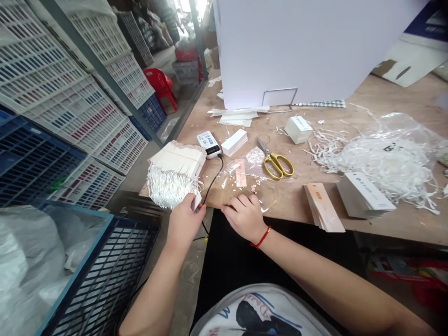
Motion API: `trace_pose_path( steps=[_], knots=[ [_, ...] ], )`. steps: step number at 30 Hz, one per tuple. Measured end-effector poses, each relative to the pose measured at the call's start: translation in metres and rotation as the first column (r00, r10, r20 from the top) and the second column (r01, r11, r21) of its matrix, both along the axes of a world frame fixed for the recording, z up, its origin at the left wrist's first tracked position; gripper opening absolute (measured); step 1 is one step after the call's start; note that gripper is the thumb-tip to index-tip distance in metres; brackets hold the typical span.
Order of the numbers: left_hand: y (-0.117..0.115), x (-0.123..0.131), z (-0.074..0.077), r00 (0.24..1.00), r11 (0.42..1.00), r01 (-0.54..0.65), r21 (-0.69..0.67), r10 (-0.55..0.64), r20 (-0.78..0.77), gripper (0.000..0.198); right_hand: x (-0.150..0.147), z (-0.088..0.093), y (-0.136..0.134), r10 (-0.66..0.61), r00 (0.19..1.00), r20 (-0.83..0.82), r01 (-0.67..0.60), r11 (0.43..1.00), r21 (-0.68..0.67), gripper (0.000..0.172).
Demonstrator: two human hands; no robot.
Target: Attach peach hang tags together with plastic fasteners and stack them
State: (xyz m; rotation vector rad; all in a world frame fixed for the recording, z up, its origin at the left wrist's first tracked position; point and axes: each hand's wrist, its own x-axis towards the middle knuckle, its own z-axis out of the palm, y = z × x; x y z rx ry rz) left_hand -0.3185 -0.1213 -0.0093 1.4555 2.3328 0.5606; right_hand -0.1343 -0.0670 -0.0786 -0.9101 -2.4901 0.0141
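At the table's near left edge, my left hand (185, 221) pinches a small white hang tag (197, 200) between thumb and fingers. Right beside it lies a thick bundle of cream tags (178, 158) with a fringe of white strings (171, 186) facing me. My right hand (245, 217), a red bracelet at its wrist, rests at the table edge with its fingers curled in; what they hold, if anything, is hidden. Just beyond it are a clear plastic bag (227, 189) and a pinkish tag (241, 172). Yellow-handled scissors (277, 163) lie farther back.
Stacks of tags (364, 196) and orange-tinted cards (322, 207) stand at the right, before a bag of white strings (388, 158). A white device (209, 143) trails a black cable. A large white board (297, 51) stands behind. Plastic crates (94, 261) line the left.
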Motion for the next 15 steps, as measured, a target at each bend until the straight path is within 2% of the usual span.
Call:
trace_pose_path(
  steps=[3,6,8,10,12,13,14,15],
  knots=[
    [0.002,-0.005,-0.005,1.000,1.000,0.007,-0.004,-0.007,-0.018,0.015,-0.002,0.001,-0.006,-0.055,0.996,-0.072,0.053,0.998,-0.031,0.027],
    [0.006,-0.003,-0.002,1.000,0.999,0.005,0.032,-0.005,0.003,0.014,0.006,0.015,0.001,-0.180,0.973,-0.143,0.164,0.980,-0.112,0.027],
    [0.007,0.007,0.011,0.990,0.992,0.018,0.122,-0.035,0.138,0.017,0.015,0.028,0.015,-0.304,0.944,-0.131,0.277,0.942,-0.188,0.024],
    [0.000,0.024,0.032,0.919,0.971,0.064,0.230,-0.148,0.366,0.021,0.024,0.040,0.032,-0.379,0.923,-0.065,0.351,0.900,-0.260,0.021],
    [-0.017,0.043,0.058,0.762,0.927,0.199,0.318,-0.351,0.545,0.024,0.031,0.046,0.048,-0.375,0.927,0.012,0.360,0.880,-0.309,0.021],
    [-0.030,0.052,0.069,0.693,0.884,0.321,0.339,-0.464,0.553,0.030,0.033,0.047,0.053,-0.357,0.933,0.037,0.349,0.878,-0.327,0.023],
    [-0.044,0.058,0.078,0.638,0.816,0.467,0.341,-0.578,0.509,0.036,0.036,0.047,0.056,-0.335,0.941,0.048,0.331,0.879,-0.343,0.025],
    [-0.059,0.063,0.085,0.591,0.707,0.622,0.336,-0.706,0.391,0.039,0.038,0.047,0.057,-0.318,0.947,0.044,0.312,0.881,-0.356,0.027]
  ],
)
